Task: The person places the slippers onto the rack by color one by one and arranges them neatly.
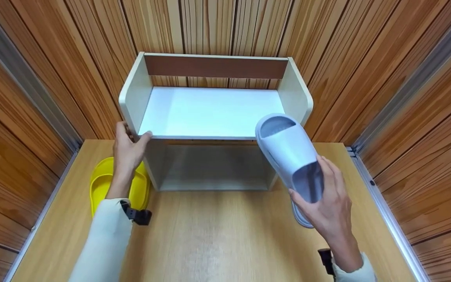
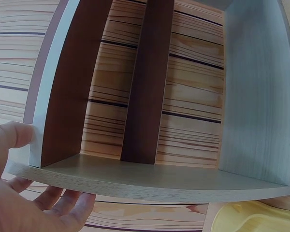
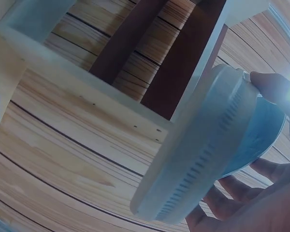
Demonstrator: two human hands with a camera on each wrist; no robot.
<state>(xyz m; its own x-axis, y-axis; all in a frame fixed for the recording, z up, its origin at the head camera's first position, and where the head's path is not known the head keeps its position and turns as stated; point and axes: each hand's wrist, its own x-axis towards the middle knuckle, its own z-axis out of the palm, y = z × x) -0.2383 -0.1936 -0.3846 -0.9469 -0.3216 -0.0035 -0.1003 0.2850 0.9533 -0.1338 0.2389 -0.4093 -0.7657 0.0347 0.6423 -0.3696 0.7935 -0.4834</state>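
Note:
A small white two-level shoe rack (image 1: pixel 210 113) stands against the back wall. My left hand (image 1: pixel 127 154) grips its left side, thumb on the front edge of the upper board and fingers round the outside of the side panel (image 2: pixel 174 191). In the right hand (image 1: pixel 331 205) is a grey-blue slipper (image 1: pixel 288 147), held by its heel end, with its toe tilted up over the right end of the upper board. The right wrist view shows its ridged side (image 3: pixel 198 159), with thumb and fingers on opposite sides. Below it, a second grey-blue slipper (image 1: pixel 300 217) is mostly hidden.
Yellow slippers (image 1: pixel 141 188) lie on the wooden floor (image 1: pixel 217 235) left of the rack, partly behind my left forearm. Wood-plank walls (image 1: pixel 210 27) enclose the back and both sides, with metal strips (image 1: pixel 386 223) along the floor's side edges.

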